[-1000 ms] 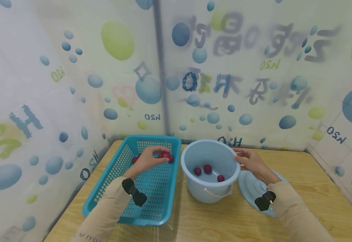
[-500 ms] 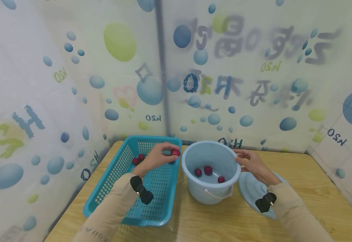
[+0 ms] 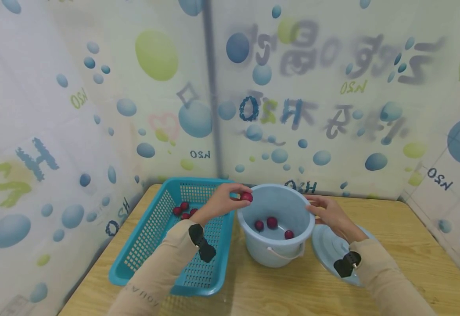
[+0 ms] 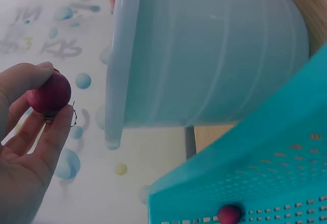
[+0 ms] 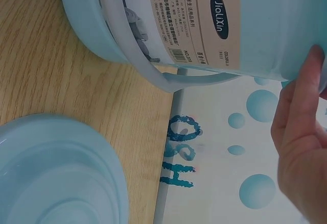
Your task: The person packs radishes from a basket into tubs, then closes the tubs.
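Observation:
My left hand (image 3: 223,202) pinches a dark red plum (image 3: 247,197) between thumb and fingertips, above the left part of the rim of the light blue bucket (image 3: 273,254). In the left wrist view this plum (image 4: 50,94) is clear of the bucket wall (image 4: 199,55). Three plums (image 3: 271,222) lie on the bucket's bottom. On the right, my right hand (image 3: 332,215) grips the bucket's rim; the right wrist view shows its fingers (image 5: 304,96) against the rim's outer side. Several more plums (image 3: 184,205) sit in the turquoise basket (image 3: 227,250), partly hidden by my left arm.
A light blue lid (image 3: 326,245) lies on the wooden table (image 3: 407,245), right of the bucket and partly under my right forearm. The bucket's handle (image 3: 283,254) hangs down at its front. A patterned curtain (image 3: 325,131) stands behind the table.
My left hand has lifted the plum out of the basket and moved right to the bucket's rim. Plums behind it in the basket are uncovered. My right hand stays on the rim.

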Tool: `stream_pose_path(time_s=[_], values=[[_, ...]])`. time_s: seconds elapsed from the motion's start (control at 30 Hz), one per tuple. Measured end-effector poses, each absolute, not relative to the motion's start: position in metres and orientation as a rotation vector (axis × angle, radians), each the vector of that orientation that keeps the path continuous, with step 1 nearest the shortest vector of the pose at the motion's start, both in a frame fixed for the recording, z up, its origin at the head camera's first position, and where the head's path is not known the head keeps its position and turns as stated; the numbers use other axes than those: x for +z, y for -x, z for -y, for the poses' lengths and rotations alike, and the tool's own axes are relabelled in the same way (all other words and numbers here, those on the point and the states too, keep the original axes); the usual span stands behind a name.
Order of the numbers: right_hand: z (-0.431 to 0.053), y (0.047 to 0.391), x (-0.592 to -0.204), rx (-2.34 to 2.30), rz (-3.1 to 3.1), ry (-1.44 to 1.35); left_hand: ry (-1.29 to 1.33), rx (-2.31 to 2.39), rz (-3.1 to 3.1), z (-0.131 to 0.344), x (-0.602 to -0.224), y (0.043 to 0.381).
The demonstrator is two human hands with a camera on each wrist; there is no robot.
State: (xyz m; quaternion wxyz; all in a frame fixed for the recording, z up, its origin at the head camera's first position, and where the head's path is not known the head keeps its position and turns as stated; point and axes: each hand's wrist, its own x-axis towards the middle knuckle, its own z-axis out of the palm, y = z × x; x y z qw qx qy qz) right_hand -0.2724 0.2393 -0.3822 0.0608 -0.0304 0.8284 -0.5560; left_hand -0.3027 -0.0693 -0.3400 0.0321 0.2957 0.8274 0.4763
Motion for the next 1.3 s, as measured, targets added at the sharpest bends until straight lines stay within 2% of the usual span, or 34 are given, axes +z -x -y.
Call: stream_pose_path(time_s=[0.5, 0.77, 1.3], values=[[-0.241, 0.274, -0.384, -1.675, -2.502, 0.092, -0.997, 1.426, -2.506, 0.037, -0.338, 0.304], [-0.240, 0.273, -0.383, -1.674, -2.510, 0.101, -0.939, 1.356, -2.552, 0.032, -0.339, 0.306], [-0.240, 0.273, -0.382, -1.683, -2.496, 0.097, -1.005, 1.271, -2.569, 0.024, -0.343, 0.307]])
